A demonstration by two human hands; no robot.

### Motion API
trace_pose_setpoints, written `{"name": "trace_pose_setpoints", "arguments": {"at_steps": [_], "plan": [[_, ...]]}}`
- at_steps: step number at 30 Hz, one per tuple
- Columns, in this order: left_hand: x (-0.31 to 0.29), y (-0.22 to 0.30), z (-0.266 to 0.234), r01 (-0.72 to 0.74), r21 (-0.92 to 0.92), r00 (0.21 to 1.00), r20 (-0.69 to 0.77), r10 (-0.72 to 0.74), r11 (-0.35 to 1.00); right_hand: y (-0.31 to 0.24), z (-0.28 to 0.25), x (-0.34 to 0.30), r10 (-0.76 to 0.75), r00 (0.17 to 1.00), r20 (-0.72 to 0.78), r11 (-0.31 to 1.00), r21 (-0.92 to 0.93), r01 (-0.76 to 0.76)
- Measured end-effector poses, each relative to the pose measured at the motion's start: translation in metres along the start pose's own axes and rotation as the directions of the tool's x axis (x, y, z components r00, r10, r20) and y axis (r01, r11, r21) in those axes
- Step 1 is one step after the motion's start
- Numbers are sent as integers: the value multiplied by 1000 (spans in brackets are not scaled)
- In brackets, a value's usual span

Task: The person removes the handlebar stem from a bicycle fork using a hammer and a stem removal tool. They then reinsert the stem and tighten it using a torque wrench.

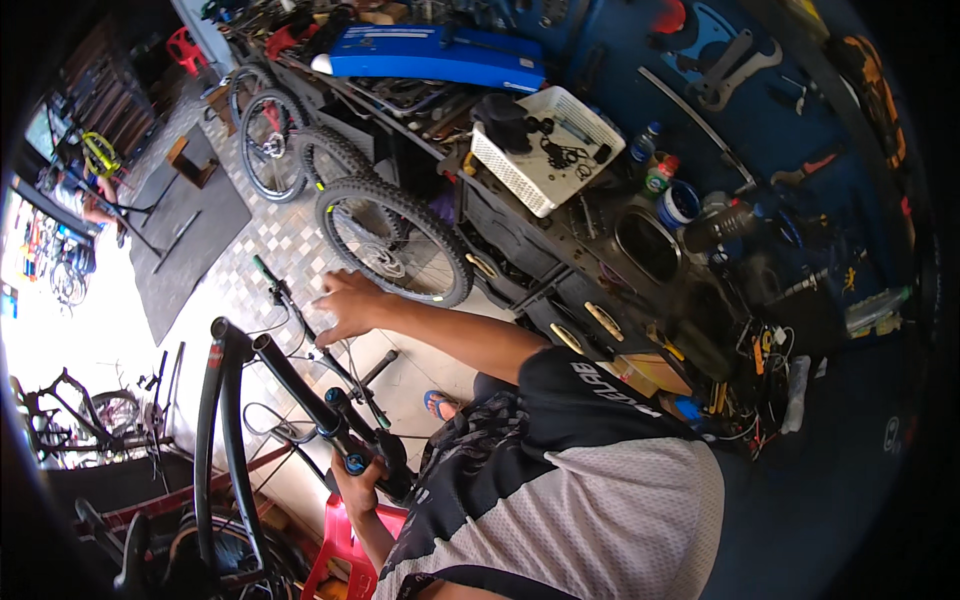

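Observation:
My left hand [357, 490] is wrapped around a black suspension fork [326, 418] near its crown, beside one of two blue caps. The bare steerer tube slants up and left from the crown. Above it, my right hand [352, 306] stretches out with fingers spread, holding nothing. A handlebar [302, 322] with green grip ends runs close by the right fingertips; whether they touch it is unclear. Left of the fork stands a black bicycle frame [238, 400] with a small red mark. The fork's lower legs are partly hidden by my hand and clothing.
A red plastic stool [335, 555] is under my left forearm. Wheels with knobby tyres [460, 270] lean against the workbench. On the bench sit a white basket [545, 190] of parts and a blue box [430, 55]. Tools hang on the blue wall [790, 130].

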State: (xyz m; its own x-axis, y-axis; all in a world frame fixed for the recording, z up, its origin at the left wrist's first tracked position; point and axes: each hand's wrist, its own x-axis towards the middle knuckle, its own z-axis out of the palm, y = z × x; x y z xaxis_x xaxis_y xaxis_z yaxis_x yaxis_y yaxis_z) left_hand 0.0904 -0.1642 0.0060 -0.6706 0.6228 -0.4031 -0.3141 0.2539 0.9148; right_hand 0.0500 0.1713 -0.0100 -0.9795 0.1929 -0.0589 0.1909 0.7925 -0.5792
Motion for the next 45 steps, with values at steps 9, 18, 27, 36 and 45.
{"name": "trace_pose_setpoints", "arguments": {"at_steps": [9,18,27,36,45], "plan": [[64,32,58,54,49,996,69,-57,997,177,-171,-124,154,639,-753,978,209,11],[81,39,81,-49,92,975,-213,67,995,338,-230,-108,-6,769,-640,832,-430,-351],[32,11,75,-145,-199,928,-368,64,969,369,-242,-108,94,735,-671,952,-156,-265],[16,-34,45,-169,-585,898,-423,-120,793,300,-285,-103,412,799,-439,700,-409,-586],[18,-98,-63,-123,-784,892,-356,-278,608,72,-247,29,285,943,-174,845,-418,-332]]}}
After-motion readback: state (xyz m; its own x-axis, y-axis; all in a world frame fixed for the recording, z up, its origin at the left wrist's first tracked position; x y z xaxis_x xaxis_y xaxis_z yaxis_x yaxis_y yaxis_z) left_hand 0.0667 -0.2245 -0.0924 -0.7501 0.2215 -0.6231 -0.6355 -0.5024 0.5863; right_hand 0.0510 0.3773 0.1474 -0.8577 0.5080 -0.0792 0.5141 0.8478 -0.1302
